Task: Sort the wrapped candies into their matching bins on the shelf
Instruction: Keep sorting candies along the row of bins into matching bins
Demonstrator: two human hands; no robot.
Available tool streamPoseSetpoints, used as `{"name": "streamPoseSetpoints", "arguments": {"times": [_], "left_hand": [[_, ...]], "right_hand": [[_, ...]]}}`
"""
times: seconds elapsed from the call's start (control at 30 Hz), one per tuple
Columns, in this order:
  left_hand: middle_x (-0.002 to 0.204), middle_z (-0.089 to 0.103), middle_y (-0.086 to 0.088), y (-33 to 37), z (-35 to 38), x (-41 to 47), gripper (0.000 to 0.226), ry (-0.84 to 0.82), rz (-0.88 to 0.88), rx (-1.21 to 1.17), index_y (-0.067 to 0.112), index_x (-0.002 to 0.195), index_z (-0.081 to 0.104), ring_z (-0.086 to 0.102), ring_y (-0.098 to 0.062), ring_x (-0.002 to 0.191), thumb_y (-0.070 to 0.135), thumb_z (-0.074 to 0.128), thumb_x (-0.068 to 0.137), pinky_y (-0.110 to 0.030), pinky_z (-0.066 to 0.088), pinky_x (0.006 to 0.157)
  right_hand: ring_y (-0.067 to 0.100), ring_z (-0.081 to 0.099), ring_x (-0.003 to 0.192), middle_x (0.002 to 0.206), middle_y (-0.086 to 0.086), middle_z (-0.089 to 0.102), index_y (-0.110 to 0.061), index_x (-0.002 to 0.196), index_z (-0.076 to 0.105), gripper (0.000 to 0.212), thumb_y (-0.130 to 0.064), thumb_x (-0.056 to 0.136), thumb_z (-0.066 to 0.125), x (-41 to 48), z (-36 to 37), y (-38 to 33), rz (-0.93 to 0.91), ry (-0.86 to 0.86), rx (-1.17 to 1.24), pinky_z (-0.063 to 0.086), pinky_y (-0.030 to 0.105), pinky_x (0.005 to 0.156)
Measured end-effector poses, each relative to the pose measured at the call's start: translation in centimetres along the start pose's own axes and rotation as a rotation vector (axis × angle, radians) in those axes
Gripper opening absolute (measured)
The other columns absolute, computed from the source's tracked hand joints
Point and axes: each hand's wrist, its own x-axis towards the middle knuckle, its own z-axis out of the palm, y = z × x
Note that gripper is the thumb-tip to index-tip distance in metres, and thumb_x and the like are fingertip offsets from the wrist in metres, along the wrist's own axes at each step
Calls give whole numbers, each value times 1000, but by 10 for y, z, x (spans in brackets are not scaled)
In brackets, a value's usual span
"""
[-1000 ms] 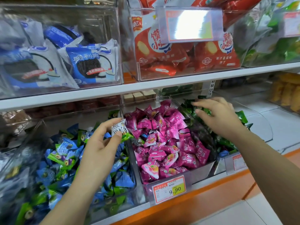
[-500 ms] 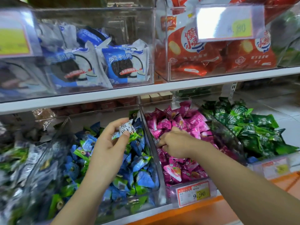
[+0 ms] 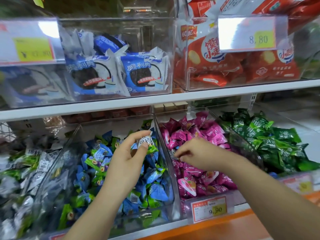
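My left hand (image 3: 129, 157) pinches a white-and-green wrapped candy (image 3: 147, 142) between thumb and fingers, above the clear bin of blue and green candies (image 3: 124, 177). My right hand (image 3: 195, 154) reaches down into the bin of pink candies (image 3: 199, 135), its fingers curled among the wrappers; whether it holds one is hidden. A bin of dark green candies (image 3: 270, 141) stands to the right, and one of grey-white and green candies (image 3: 26, 170) to the left.
The upper shelf (image 3: 155, 99) carries clear boxes of blue-white cookie packs (image 3: 117, 70) and red snack packs (image 3: 233, 66), each with a price tag. A 9.90 price label (image 3: 209, 208) hangs on the pink bin's front. An orange ledge (image 3: 225, 227) runs below.
My right hand left the green candy bin and dropped into the pink bin. My left hand kept its candy over the blue bin. The view shifted left.
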Motion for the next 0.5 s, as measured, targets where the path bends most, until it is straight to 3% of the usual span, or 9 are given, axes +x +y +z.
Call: {"name": "streamPoseSetpoints", "arguments": {"times": [0.07,0.13,0.2,0.23,0.3,0.37,0.43,0.5], "left_hand": [[88,48,3,1,0,-2,27,-1,-3,-8,57,104,57,40,-10,76,32,49,96,-9,38,49],[82,50,-1,2,-1,-3,26,-1,-11,-17,55,103,58,43,-11,73,31,50,96,-13,39,51],[74,46,-12,2,-4,-3,27,-3,-23,-29,57,101,57,39,-14,58,31,50,96,-27,38,54],[73,45,-10,1,-5,-3,28,0,-24,-28,58,101,57,38,-14,57,32,50,96,-28,37,53],[85,45,1,0,-8,-2,27,5,-18,-20,58,102,56,40,-11,69,33,50,96,-14,35,51],[89,43,4,-1,-10,-1,26,9,-18,-34,57,103,57,39,-10,76,33,50,96,-10,37,49],[90,43,4,0,-11,-1,27,5,-19,-40,59,103,56,39,-10,78,33,50,96,-11,35,49],[87,47,-3,1,-11,-1,28,-5,-11,-38,61,103,54,38,-10,69,35,50,95,-14,34,54]], "right_hand": [[13,45,121,136,-3,53,-33,130,55,35,-23,97,46,11,16,5,32,-63,-126,34,38,107],[24,28,131,145,2,41,-33,137,46,40,-23,98,42,21,23,9,71,-129,-197,19,45,109],[23,26,126,143,2,43,-33,136,47,39,-24,100,39,27,25,10,82,-150,-187,18,44,105],[22,27,124,140,0,46,-33,134,50,37,-24,100,38,29,25,12,80,-137,-152,18,44,105],[20,31,126,133,-9,54,-34,127,57,33,-24,100,41,25,18,12,72,-108,-58,16,47,111],[19,46,123,127,-14,59,-33,119,64,28,-26,98,48,15,4,10,51,-88,51,28,48,111],[12,63,104,117,-18,63,-31,113,67,23,-27,95,54,-1,-15,2,34,-47,164,50,31,94],[2,66,84,97,-22,67,-34,102,70,16,-30,90,60,-19,-31,-8,-7,64,255,53,16,74]]}}
